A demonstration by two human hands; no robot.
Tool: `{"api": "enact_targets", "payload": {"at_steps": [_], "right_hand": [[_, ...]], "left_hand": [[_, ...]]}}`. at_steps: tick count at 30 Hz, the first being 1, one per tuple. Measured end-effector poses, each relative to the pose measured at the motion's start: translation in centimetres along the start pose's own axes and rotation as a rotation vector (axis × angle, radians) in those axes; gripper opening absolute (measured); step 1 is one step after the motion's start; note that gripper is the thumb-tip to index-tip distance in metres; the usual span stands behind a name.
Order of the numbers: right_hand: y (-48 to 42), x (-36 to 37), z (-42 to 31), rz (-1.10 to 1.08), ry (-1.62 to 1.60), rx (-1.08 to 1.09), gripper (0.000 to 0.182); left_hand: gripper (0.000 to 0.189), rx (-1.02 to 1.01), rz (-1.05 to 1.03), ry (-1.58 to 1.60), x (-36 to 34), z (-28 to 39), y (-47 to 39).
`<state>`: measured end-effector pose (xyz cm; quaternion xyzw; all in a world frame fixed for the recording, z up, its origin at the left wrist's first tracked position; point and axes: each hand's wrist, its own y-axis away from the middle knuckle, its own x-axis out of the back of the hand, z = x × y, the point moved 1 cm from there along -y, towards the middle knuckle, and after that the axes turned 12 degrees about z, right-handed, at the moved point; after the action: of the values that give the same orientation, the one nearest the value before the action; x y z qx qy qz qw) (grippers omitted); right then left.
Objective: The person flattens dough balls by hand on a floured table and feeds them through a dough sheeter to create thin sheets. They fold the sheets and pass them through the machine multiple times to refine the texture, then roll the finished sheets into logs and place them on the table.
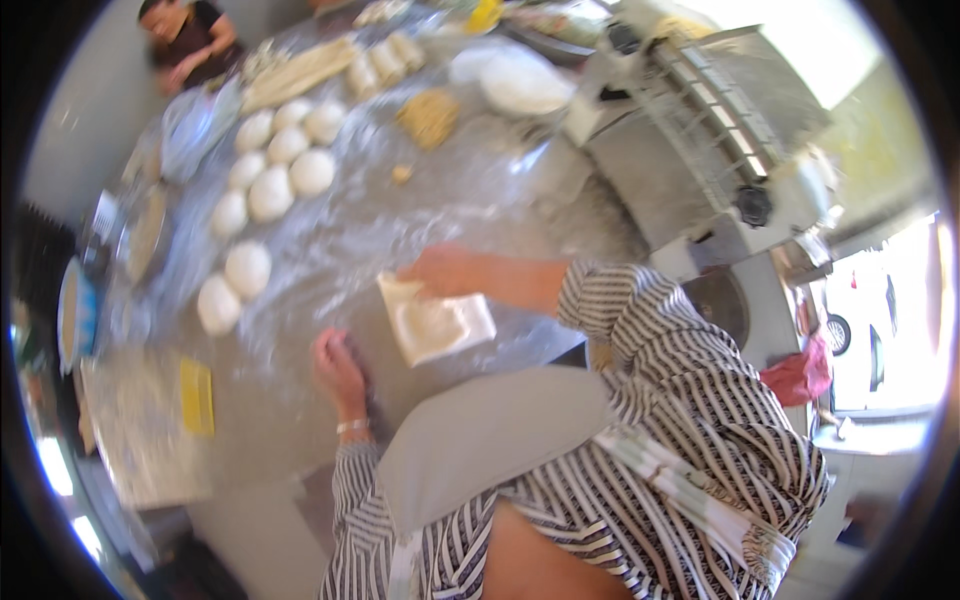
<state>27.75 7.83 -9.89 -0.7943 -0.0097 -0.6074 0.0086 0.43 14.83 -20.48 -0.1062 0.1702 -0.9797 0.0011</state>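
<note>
A flat, folded sheet of pale dough lies on the floured metal worktop in front of my apron. My right hand, slightly blurred, is at the sheet's far edge with its fingers over the dough; whether they grip it is unclear. To the left, apart from the sheet, my left hand is by the worktop with its fingers curled and nothing visible in it. Two dough balls sit beyond it to the left. A small lump of dough lies farther out, near a larger yellowish mass.
Several dough balls stand grouped at far left. A dough-rolling machine occupies the far right. A yellow scraper lies on a pale board. Dough rolls and a plastic bag lie farther back, near another person.
</note>
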Motion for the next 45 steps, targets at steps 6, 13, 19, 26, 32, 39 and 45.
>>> {"api": "enact_targets", "payload": {"at_steps": [6, 13, 19, 26, 32, 39, 45], "right_hand": [[5.9, 19.2, -1.9, 0.18, -0.029, -0.213, 0.052], [14.8, 47.1, -1.4, 0.878, 0.321, -0.49, 0.041], [22.5, 59.4, 4.5, 1.052, 0.727, -0.57, 0.042], [25.4, 59.1, 16.9, 0.815, 0.285, -0.727, 0.035], [30.3, 56.8, 21.7, 0.808, 0.469, -0.93, 0.045], [39.7, 56.2, 15.4, 1.295, 0.472, -0.884, 0.03], [43.2, 47.1, -0.1, 1.498, 0.369, -0.88, 0.022]], "left_hand": [[0.026, -0.064, -0.067, -0.001, -0.1, 0.4, 0.1], [0.023, -0.045, -0.059, -0.035, 0.9, 0.2, -0.4], [0.02, -0.048, -0.07, -0.122, 0.2, 0.6, -0.3], [0.019, 0.01, 0.017, -0.203, 1.5, 2.0, -0.4], [0.025, 0.122, 0.057, -0.247, -1.3, 3.6, -1.9], [0.031, 0.22, -0.316, 0.422, -18.8, 14.4, -1.6], [0.036, 0.639, -1.252, 0.867, -35.5, 31.5, 7.4]]}}
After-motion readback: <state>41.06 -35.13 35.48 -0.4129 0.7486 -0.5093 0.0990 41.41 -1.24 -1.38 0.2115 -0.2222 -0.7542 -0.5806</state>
